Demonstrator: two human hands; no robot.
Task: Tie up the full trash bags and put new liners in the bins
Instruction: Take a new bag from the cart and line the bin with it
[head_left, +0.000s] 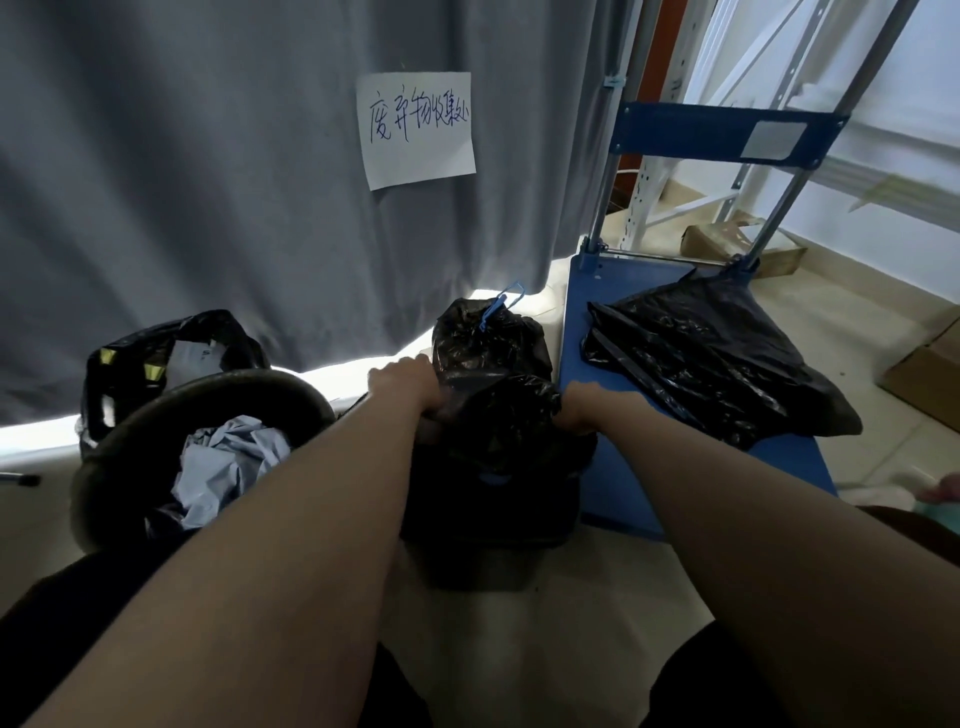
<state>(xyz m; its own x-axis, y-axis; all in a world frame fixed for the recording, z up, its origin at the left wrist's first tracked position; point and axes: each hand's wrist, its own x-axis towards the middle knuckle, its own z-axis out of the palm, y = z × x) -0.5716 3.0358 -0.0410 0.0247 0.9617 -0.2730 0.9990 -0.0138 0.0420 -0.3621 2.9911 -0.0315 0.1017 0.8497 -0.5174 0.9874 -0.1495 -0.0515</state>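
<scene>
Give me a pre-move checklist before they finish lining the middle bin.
1. Left hand has a grip on the black liner: ok.
2. Right hand holds the liner's other side: ok.
3. Liner seated round the whole rim of the middle bin: cannot tell, near edge is dark.
4. Tied bag behind is closed with its blue drawstring: ok.
5. Round bin on the left emptied: not ok, crumpled paper inside.
6. Spare bag on the blue cart: ok.

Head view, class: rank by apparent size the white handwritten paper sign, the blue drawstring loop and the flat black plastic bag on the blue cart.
1. Flat black plastic bag
2. White handwritten paper sign
3. Blue drawstring loop
</scene>
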